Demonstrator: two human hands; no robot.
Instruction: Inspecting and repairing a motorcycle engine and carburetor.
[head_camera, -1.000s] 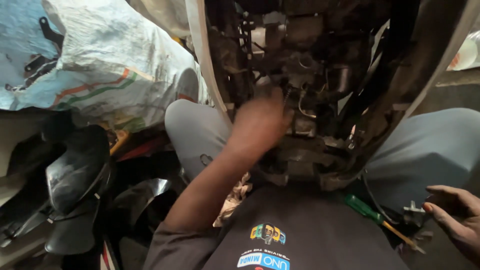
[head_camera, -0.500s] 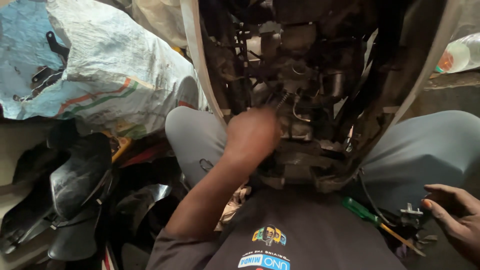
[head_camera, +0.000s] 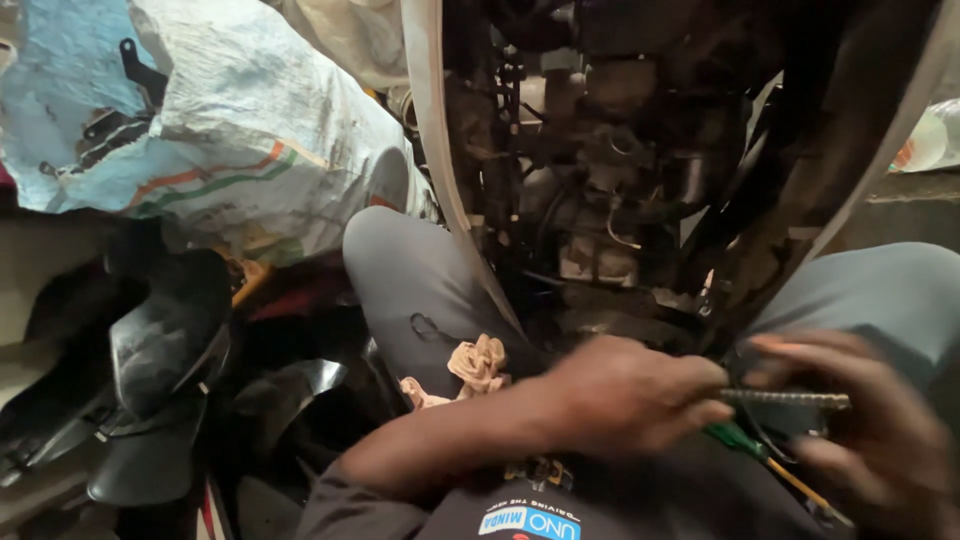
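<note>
Head view, hands meeting low over the lap. Left hand (head_camera: 625, 395) and right hand (head_camera: 860, 430) close together, both closed on a thin dark ribbed rod (head_camera: 785, 399) held level between them, left fingers at its near end, right fingers around the far end; motion blur hides the exact grip. Green-handled screwdriver (head_camera: 745, 445) lies just beneath. Exposed engine frame (head_camera: 610, 190) stands above; woven sack (head_camera: 230, 130) far left; crumpled rag (head_camera: 478, 362) on the knee

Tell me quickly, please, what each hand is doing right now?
Left hand: closed on one end of a thin dark ridged tool.
Right hand: blurred, fingers curled around the tool's other end; grip cannot be told.
</note>
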